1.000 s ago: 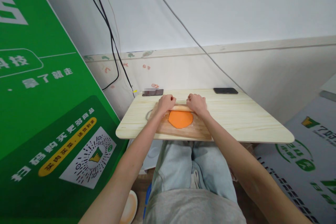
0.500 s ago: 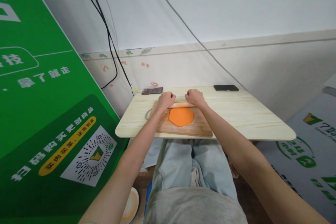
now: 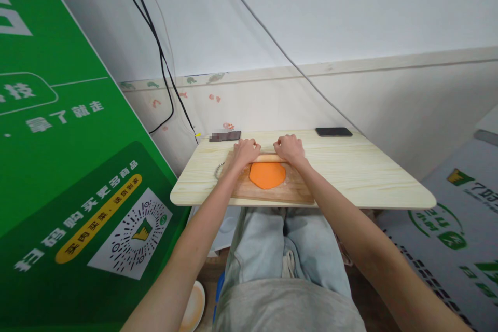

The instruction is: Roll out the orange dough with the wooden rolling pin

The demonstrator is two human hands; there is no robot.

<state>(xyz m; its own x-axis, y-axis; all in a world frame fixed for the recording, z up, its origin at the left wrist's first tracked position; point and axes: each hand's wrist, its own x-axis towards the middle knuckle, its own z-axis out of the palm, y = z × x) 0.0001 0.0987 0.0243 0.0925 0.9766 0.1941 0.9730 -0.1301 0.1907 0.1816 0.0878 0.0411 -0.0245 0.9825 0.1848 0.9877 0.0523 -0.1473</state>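
A light wooden rolling pin [image 3: 269, 158] lies crosswise at the far edge of a flat, roundish sheet of orange dough [image 3: 267, 175]. My left hand [image 3: 247, 151] is closed over the pin's left end, fingers curled. At the right end my right hand [image 3: 289, 148] rests in the same way, its fingers bent over the pin. Both ends of the pin are hidden under the hands. Beneath the dough is a wooden cutting board [image 3: 280, 195], dusted with pale flour-like traces, with a metal handle [image 3: 219, 170] on its left side.
The board sits at the front edge of a pale wood-grain table [image 3: 373, 176]. Two phones lie at the back, a left phone [image 3: 232, 136] and a right phone [image 3: 333, 132]. A green panel [image 3: 78, 166] stands at left. Cables [image 3: 161, 52] hang along the wall.
Both hands have shifted very slightly on the rolling pin, with the fingers a little less tightly curled. The pin stays at the dough's far edge, and the dough looks much the same.
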